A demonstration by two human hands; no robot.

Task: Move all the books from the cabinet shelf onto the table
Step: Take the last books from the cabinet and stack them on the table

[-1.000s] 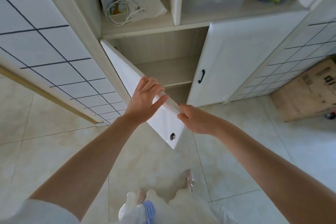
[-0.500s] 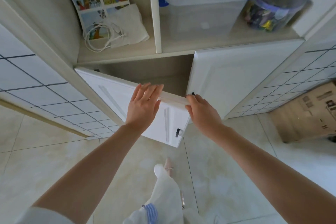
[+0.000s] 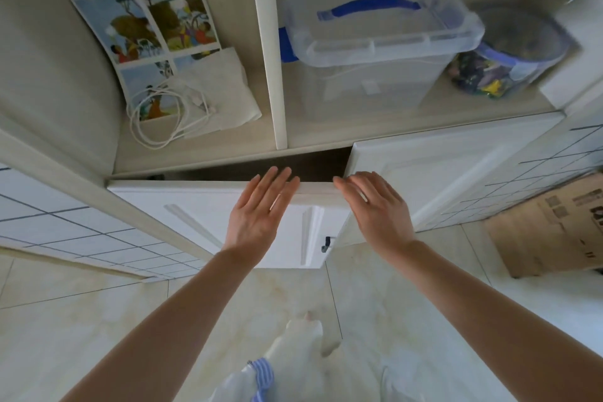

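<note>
So both hands are flat on the left door (image 3: 208,219) of the cabinet (image 3: 195,157), fingers straight, nothing gripped. Left hand (image 3: 257,215) lies on the door's white face with its fingertips over the top edge. Right hand (image 3: 378,209) rests at the door's top corner, fingers spread and pointing left along the edge. The door stands ajar, with a dark gap showing above it, and its small black handle (image 3: 326,243) sits near the lower corner. Right door (image 3: 440,179) looks closed.

The only book-like thing I can spot is a thin picture book (image 3: 143,33) in the open compartment above, left of the white divider (image 3: 267,42). It leans against the back wall, and its cover is a grid of colourful cartoon panels on white. A coiled white cable (image 3: 156,121) and a folded cloth (image 3: 222,91) lie against its lower part. Could be a loose sheet rather than a book, hard to tell.

Right of the divider are a clear box (image 3: 375,52) with a blue handle and a blurry round tub (image 3: 509,59).
</note>
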